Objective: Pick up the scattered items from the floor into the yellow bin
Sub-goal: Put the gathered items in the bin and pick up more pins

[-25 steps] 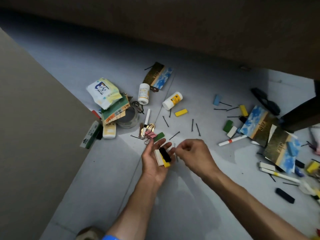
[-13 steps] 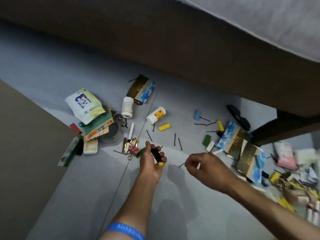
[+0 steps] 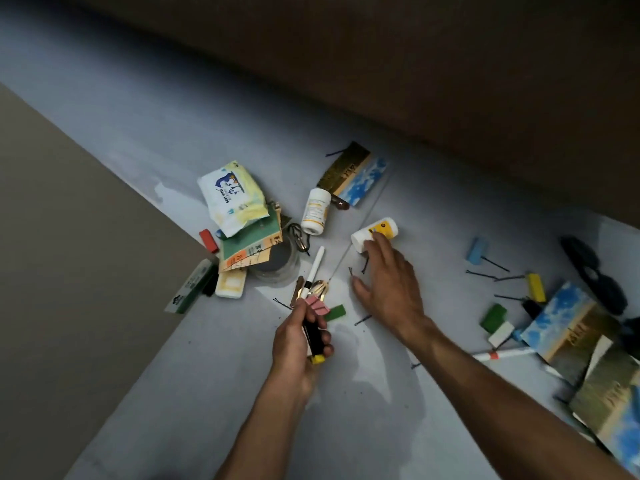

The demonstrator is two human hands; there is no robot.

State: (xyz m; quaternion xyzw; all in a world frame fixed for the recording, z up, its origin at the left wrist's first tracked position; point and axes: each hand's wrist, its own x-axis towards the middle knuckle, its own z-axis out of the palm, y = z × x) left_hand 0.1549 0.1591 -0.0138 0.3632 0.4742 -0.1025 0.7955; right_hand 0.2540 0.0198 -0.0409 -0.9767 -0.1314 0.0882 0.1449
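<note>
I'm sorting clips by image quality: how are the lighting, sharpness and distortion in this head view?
Head view: dim, bluish light; soft shadows of both arms fall on the floor below them. The middle is fairly sharp, so the white bottle by the right hand and the left hand gripping small blocks read clearly. The booklets at the right edge smear and stretch from wide-angle distortion. No strong glare.

I read the setting as a home interior, likely a bedroom or living room. Grey floor (image 3: 363, 427); brown furniture base (image 3: 450, 81) along the top, a beige panel (image 3: 69, 254) at left. Household clutter: wet-wipes pack (image 3: 235, 195), two small white bottles (image 3: 315, 216), sunglasses (image 3: 595, 275), hairpins (image 3: 481, 274).
</note>
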